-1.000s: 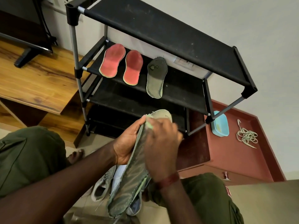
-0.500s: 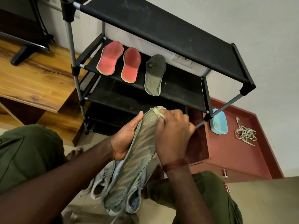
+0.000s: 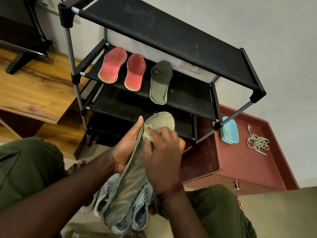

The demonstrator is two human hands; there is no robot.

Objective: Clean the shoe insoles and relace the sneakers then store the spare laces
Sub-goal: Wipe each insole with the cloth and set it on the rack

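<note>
Three insoles (image 3: pixel 135 72) line the rack shelf (image 3: pixel 188 93) beyond the right hand (image 3: pixel 164 152); tub (image 3: pixel 229 130) and laces (image 3: pixel 257 143) top the cabinet (image 3: pixel 240 165) to its right.

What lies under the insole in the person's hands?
Pale sneakers show beneath the grey-green insole. The insole and the right hand, gripping a green cloth, cover much of them; whether they are laced cannot be told.

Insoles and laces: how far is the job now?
Looks done: three insoles lie on the rack. In hand: the left hand holds a fourth insole; the right hand rubs it with a green cloth. Left: relacing the sneakers, storing the laces on the cabinet.
</note>
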